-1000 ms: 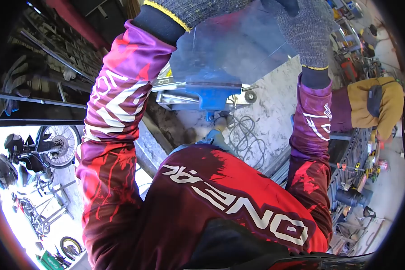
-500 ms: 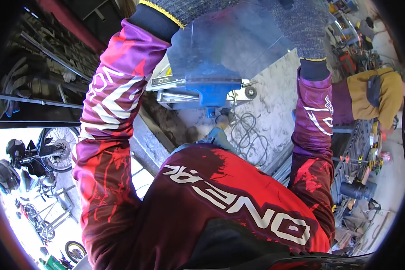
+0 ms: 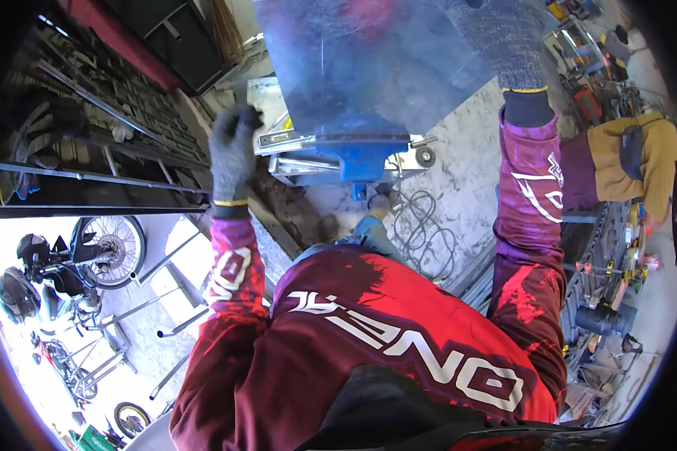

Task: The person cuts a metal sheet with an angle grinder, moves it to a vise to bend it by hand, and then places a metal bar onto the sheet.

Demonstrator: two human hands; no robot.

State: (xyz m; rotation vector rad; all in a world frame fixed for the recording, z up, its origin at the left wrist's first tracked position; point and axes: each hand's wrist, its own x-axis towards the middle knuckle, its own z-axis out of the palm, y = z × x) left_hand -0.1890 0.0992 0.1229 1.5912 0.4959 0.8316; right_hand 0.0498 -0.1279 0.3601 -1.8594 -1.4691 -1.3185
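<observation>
Metal sheet (image 3: 368,68): upright, lower edge clamped in the blue vise (image 3: 361,154). Right hand (image 3: 500,41), gloved, lies against the sheet's right side above the vise; its fingers run out of view, grip cannot be told. Left hand (image 3: 232,154), gloved, loosely curled, holds nothing, left of the vise, apart from the sheet. Cable (image 3: 421,225) lies coiled below the vise.
</observation>
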